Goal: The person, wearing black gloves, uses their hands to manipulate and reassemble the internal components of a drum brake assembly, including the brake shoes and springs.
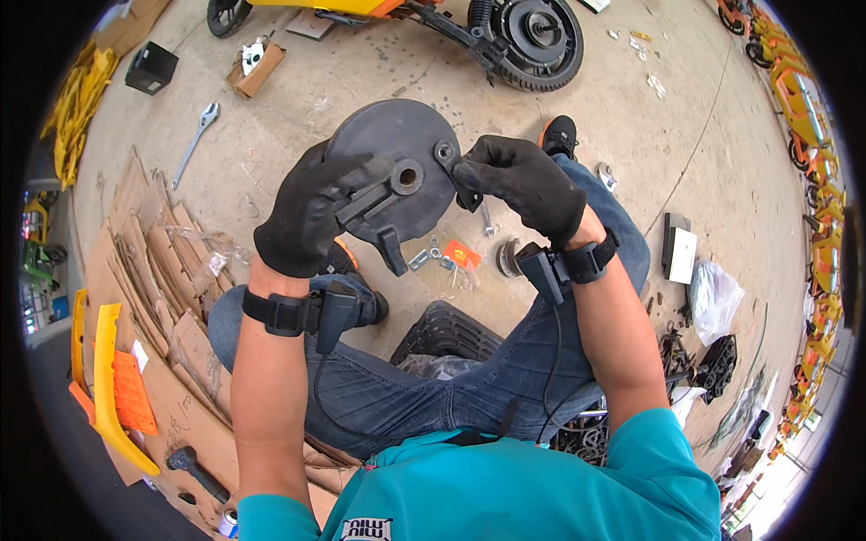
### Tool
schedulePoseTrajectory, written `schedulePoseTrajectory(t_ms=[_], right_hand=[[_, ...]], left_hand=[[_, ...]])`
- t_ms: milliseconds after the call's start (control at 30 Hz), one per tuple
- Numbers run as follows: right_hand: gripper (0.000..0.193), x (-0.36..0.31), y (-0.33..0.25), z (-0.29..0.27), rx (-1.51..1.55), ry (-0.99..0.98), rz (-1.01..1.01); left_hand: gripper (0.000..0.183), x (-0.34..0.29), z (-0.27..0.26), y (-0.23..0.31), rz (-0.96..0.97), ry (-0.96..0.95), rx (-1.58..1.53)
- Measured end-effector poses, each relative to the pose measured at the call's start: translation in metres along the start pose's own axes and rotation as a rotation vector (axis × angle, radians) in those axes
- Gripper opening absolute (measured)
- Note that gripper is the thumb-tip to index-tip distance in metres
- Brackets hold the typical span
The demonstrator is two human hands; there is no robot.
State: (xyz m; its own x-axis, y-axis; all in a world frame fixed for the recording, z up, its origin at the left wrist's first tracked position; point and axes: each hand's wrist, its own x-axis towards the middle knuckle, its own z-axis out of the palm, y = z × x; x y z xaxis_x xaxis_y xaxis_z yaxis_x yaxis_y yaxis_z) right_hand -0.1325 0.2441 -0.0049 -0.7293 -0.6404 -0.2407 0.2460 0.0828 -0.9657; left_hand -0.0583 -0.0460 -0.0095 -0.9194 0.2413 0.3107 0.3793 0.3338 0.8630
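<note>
A round black drum brake plate (pixel 383 135) is held up in front of me, its outer face with the central hub hole toward me. My left hand (pixel 307 207), in a black glove, is closed around the plate's left side, with fingers lying over its face by the ribbed arm. On the other side my gloved right hand (pixel 528 183) pinches the small brake lever (pixel 457 178) at the plate's right edge. Its fingertips partly hide that lever. Below, on the floor, lie several nuts and small metal parts (pixel 428 255) beside an orange packet (pixel 461 255).
A yellow scooter (pixel 361 7) with its wheel (pixel 538 41) stands ahead. An adjustable wrench (pixel 195 144) and flattened cardboard (pixel 149 270) lie to the left. Between my legs is a black ribbed part (pixel 446 332). A plastic bag (pixel 715 300) and a white box (pixel 679 252) sit right.
</note>
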Motion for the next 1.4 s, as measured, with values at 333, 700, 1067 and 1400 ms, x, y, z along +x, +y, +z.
schedulePoseTrajectory(t_ms=[333, 700, 1067, 1400], right_hand=[[0.019, -0.017, -0.023, -0.001, -0.088, 0.062, -0.109], [0.021, -0.017, -0.032, 0.012, 0.034, 0.101, -0.101], [0.017, -0.019, -0.029, 0.011, 0.102, 0.105, -0.118], [0.028, -0.017, -0.026, 0.009, 0.111, 0.101, -0.165]], left_hand=[[0.041, 0.018, 0.011, 0.062, -0.312, 0.036, -0.296], [0.045, 0.026, 0.015, 0.087, -0.351, 0.090, -0.523], [0.046, 0.026, 0.018, 0.099, -0.162, 0.069, -0.407], [0.051, 0.024, 0.015, 0.116, -0.370, 0.007, -0.605]])
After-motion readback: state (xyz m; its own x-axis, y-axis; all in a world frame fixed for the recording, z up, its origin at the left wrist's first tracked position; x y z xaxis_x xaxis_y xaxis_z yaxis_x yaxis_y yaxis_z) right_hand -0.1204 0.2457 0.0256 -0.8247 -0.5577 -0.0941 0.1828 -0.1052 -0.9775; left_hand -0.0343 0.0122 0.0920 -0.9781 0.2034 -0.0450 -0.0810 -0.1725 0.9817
